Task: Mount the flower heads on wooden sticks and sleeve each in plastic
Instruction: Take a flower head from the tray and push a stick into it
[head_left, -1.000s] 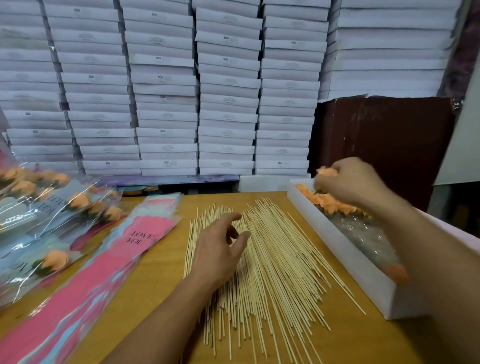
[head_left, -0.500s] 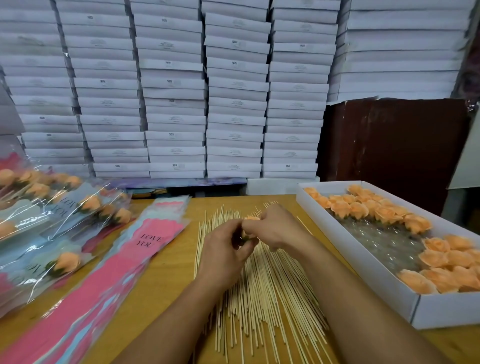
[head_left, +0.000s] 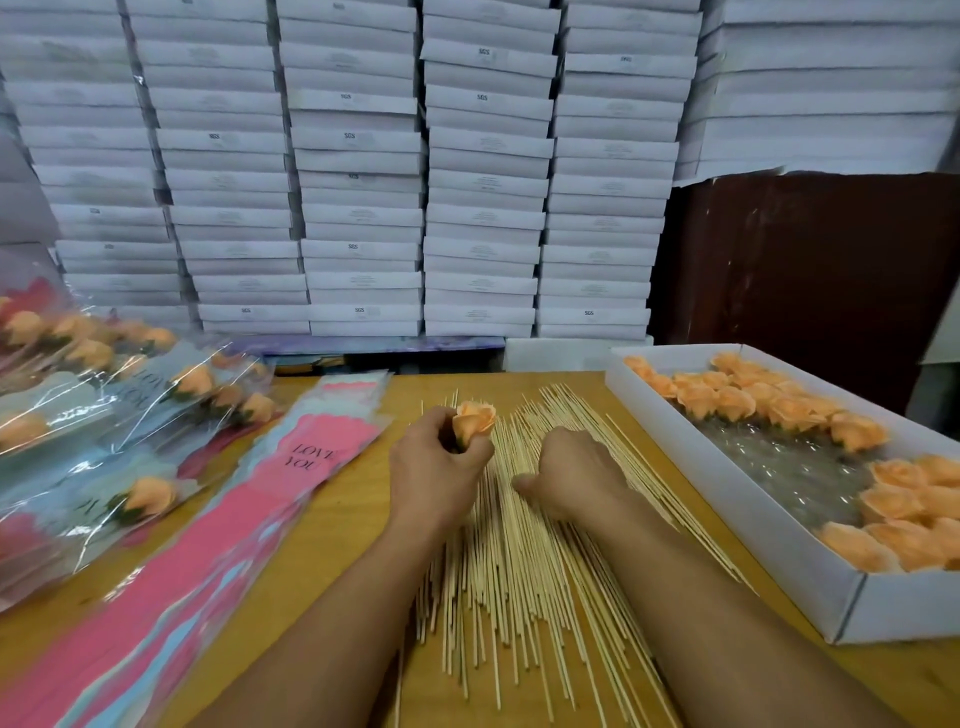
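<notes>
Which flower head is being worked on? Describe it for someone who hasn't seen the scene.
Find the fan of wooden sticks mid-table. At its far end the left hand grips one orange flower head. It is the only loose one outside the white box, and it is unsleeved.

"LOVE YOU" stands in dark letters on the pink panel of the top plastic sleeve (head_left: 306, 457) in the flat stack lying on the tabletop (head_left: 353, 525), and the same words show faintly, partly creased, on one of the filled sleeves (head_left: 140, 387) at the left. Several of the white boxes (head_left: 358, 140) stacked against the back carry a small printed "SGS" on their front edges; the finer print beside it is too small to read.
</notes>
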